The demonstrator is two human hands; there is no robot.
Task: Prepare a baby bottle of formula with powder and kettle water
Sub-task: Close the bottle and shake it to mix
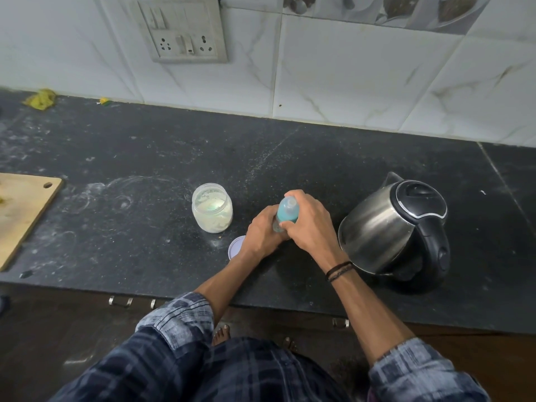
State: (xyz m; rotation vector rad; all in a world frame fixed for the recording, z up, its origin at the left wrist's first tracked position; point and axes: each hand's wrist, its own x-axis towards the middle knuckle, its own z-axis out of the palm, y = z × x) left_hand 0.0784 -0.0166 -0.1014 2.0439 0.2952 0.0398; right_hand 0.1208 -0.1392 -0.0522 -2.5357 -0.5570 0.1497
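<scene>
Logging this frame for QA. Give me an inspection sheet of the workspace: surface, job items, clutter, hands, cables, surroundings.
Surface: dark stone counter, dusted with white smears and specks at left.
Job items: bottle upright, teal cap on; open powder jar left of it; jar lid flat in front, partly hidden by the left wrist; kettle at right, lid closed.
Clutter: cutting board at left edge; yellow scraps by the wall.
Hands: left hand grips the bottle body; right hand holds its top.
Cables: nothing seen.
Surroundings: tiled wall with socket panel, nothing plugged in; drawer handles below the counter.
</scene>
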